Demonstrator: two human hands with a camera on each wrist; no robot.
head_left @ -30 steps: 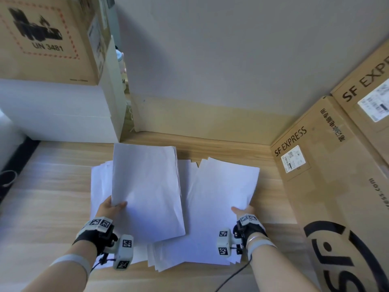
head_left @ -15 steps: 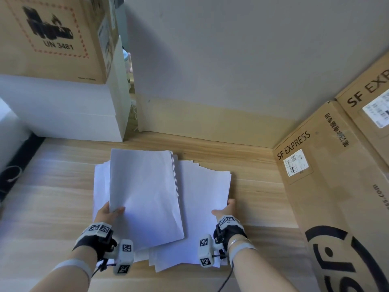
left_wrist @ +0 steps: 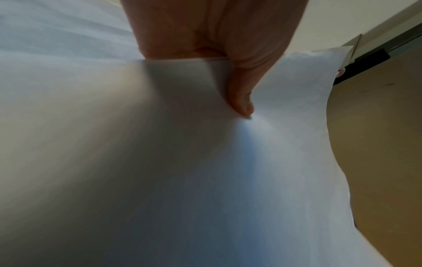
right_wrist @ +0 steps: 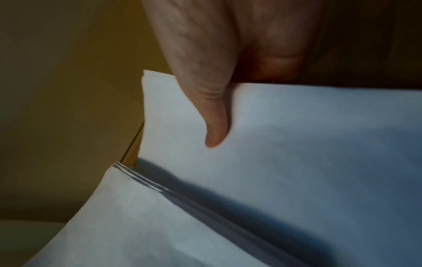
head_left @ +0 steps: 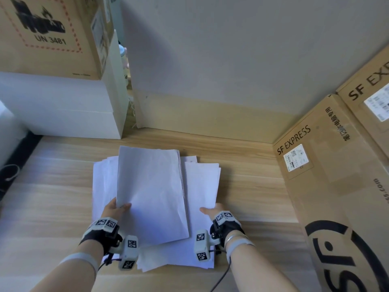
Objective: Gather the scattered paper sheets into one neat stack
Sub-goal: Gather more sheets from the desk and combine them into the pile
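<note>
the left hand (head_left: 114, 209) has its grip on a bundle of white sheets (head_left: 151, 192), thumb (left_wrist: 242, 101) on top and fingers beneath, at the bundle's near left corner; the bundle is tilted up off the bench (head_left: 46, 197). the right hand (head_left: 212, 211) grasps the right-hand sheets (head_left: 202, 186) at their near right edge, thumb (right_wrist: 214, 133) pressed on the top face, and the right wrist view shows them lifted above the layers below. more loose paper (head_left: 103, 186) lies flat on the wooden bench under both, its edges uneven. a cardboard box marked sf express (head_left: 328, 186) stands to the right, and a brown box (head_left: 52, 34) sits on a white box (head_left: 61, 106) at the far left.
</note>
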